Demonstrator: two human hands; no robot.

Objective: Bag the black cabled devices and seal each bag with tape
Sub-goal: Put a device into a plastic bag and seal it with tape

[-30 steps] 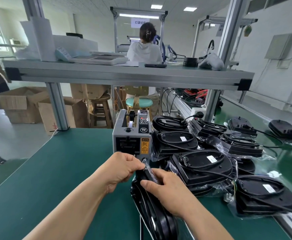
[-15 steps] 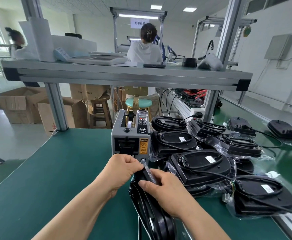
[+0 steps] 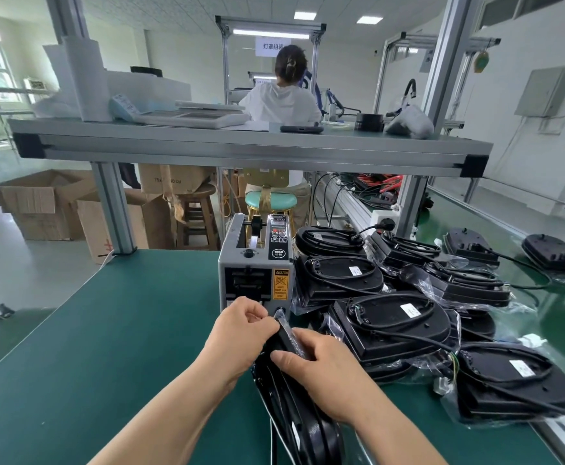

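I have the bagged device (image 3: pixel 308 427) standing on edge just in front of the tape dispenser (image 3: pixel 257 263), so its folded mouth sits close to the outlet. My left hand (image 3: pixel 240 333) is curled tight, pinching the clear flap at the top. My right hand (image 3: pixel 324 370) wraps over the upper edge to steady it. Whether tape is on yet, I cannot tell. The bagged pile (image 3: pixel 391 327) lies right of the dispenser, out of my way

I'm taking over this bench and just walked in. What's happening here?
A person holds one bagged device on edge before the tape dispenser. The left hand pinches the bag's top; the right hand grips the device. More bagged devices are piled to the right on the green table.
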